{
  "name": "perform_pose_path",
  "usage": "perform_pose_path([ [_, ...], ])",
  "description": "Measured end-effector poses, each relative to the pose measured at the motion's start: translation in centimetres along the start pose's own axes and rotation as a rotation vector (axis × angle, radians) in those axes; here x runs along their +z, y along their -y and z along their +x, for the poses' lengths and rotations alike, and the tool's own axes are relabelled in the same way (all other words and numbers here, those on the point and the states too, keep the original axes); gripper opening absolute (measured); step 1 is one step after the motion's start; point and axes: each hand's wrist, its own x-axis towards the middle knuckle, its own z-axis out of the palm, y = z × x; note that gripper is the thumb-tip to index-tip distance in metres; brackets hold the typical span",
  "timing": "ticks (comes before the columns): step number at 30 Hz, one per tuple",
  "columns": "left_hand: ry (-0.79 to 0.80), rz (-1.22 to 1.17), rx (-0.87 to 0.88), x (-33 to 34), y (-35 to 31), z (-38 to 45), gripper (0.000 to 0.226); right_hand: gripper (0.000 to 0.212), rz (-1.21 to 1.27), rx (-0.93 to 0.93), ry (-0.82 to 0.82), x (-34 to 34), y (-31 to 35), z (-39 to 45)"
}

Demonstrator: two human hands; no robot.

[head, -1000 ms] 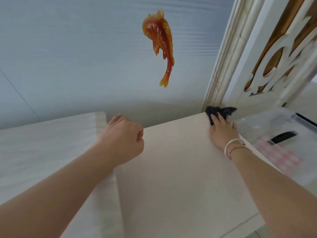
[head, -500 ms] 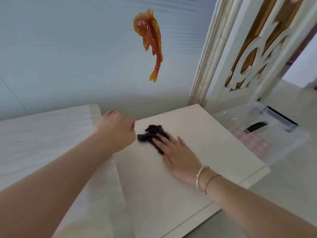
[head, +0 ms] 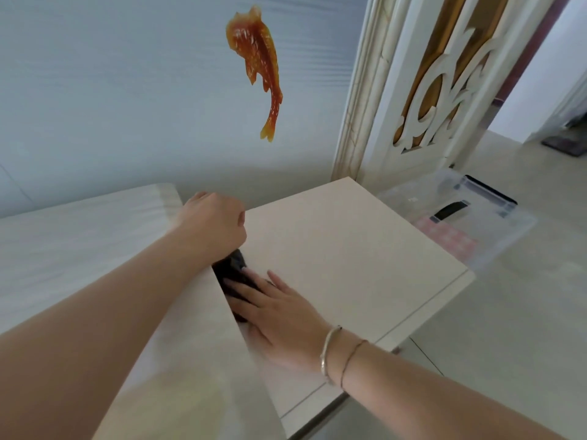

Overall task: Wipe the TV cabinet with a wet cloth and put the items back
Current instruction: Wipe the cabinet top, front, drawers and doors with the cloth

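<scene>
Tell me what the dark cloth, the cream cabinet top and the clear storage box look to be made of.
Dark cloth: soft fabric, crumpled into folds. Cream cabinet top: smooth matte panel, probably laminated board, flat with crisp edges. Clear storage box: translucent plastic, contents showing through.

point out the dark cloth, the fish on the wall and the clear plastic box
dark cloth (head: 231, 270), head view, bunched part beyond the fingertips
fish decoration (head: 254, 55), head view, middle of its body
clear plastic box (head: 495, 230), head view, its lid
</scene>
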Motion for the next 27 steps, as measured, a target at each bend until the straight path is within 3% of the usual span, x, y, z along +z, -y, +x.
perform_pose_path([
  [3,0.028,0.042,0.025,-0.4,-0.4,-0.2,0.024,0.067,-0.069,0.131,-0.05,-1.4,-4.5,-2.0],
  [5,0.048,0.086,0.055,-0.6,-0.8,-0.4,0.022,0.069,-0.065,0.405,-0.069,-2.4,-9.1,-5.3],
  [8,0.122,0.194,0.125,-0.7,-2.0,-1.0,0.024,0.055,-0.053,0.792,0.073,-3.9,-12.8,-9.5],
  [10,0.193,0.168,0.146,-0.4,-3.2,-1.9,0.028,0.059,-0.109,0.779,0.055,-3.4,-10.5,-9.5],
  [12,0.218,0.159,0.169,-0.1,-4.2,-2.8,0.031,0.069,-0.096,0.584,0.015,-2.3,-5.1,-8.4],
  [15,0.222,0.213,0.167,-0.1,-4.5,-3.5,0.033,0.06,-0.006,0.215,0.005,-1.0,2.9,-7.9],
  [18,0.252,0.278,0.209,-0.3,-4.6,-3.7,0.032,0.056,-0.007,0.081,0.017,-0.6,3.1,-8.4],
  [20,0.287,0.312,0.246,-0.1,-4.7,-3.8,0.032,0.058,-0.08,0.165,0.016,-0.9,0.0,-9.0],
  [22,0.303,0.335,0.273,0.3,-4.7,-3.7,0.029,0.062,-0.168,0.379,-0.02,-2.3,-4.3,-10.1],
  [25,0.313,0.342,0.316,0.8,-4.8,-3.6,0.027,0.064,-0.102,0.779,0.062,-3.6,-9.9,-12.8],
  [27,0.315,0.318,0.312,0.7,-5.1,-3.6,0.028,0.065,-0.066,0.88,0.062,-3.5,-10.5,-13.3],
])
